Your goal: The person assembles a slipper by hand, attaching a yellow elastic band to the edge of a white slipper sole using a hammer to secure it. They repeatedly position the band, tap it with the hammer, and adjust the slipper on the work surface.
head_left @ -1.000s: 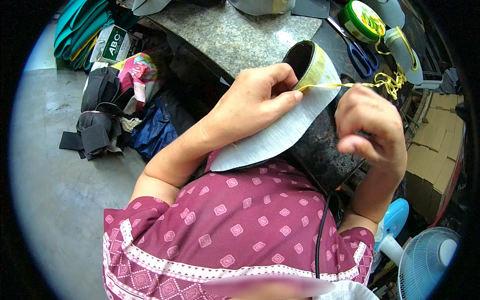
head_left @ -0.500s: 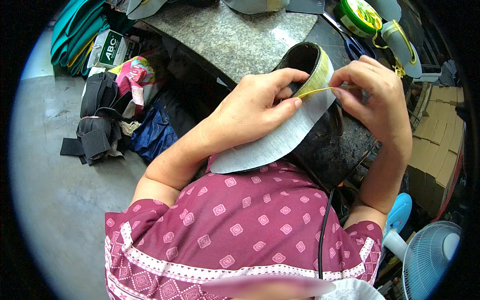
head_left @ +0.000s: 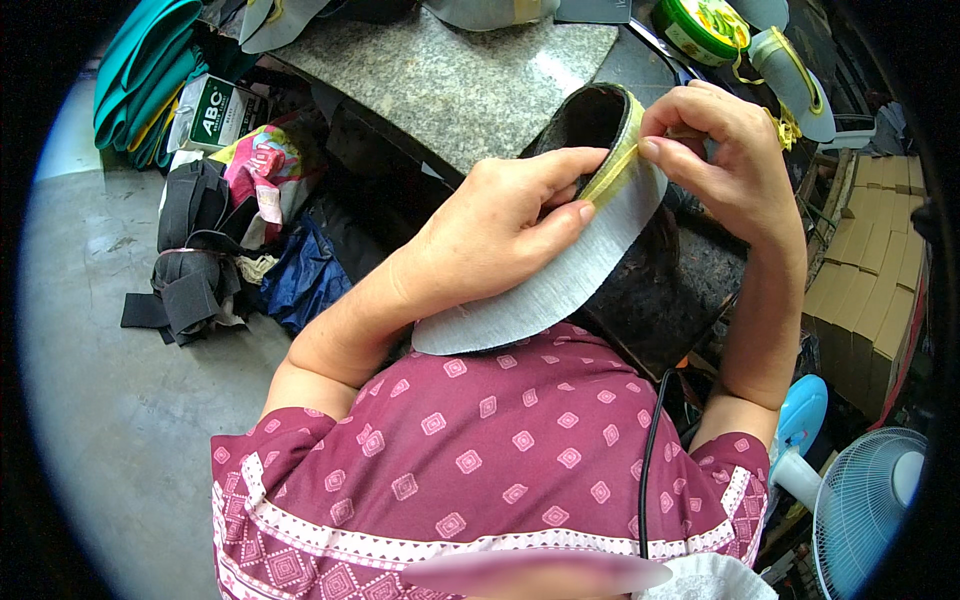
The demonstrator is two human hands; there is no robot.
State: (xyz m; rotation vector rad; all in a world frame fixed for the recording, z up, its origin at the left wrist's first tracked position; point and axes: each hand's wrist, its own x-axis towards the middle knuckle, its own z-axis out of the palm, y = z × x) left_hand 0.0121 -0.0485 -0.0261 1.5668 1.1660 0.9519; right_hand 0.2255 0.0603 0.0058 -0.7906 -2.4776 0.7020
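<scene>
A light grey curved fabric piece (head_left: 560, 290), which looks like a shoe upper, lies over a dark rounded support with its yellowish edge band (head_left: 643, 160) curving around the opening. Along that edge runs a thin yellow strip (head_left: 612, 176). My left hand (head_left: 520, 215) is closed on the near end of the edge, forefinger inside the opening and thumb on the outer face, beside the strip. Thumb and forefinger of my right hand (head_left: 725, 150) pinch the strip farther along, close against the band. The piece's far side is partly hidden behind my right fingers.
A speckled stone slab (head_left: 470, 80) covers the bench ahead. Beyond my right hand are a green round tub (head_left: 705, 30) and another grey piece with yellow edging (head_left: 795, 80). Bundled black strips (head_left: 190, 270) lie at left; a fan (head_left: 870, 500) stands at lower right.
My right hand has moved left and toward the edge. The yellow strip, before stretched out taut from the edge, now lies along the band. My left hand keeps its grip.
</scene>
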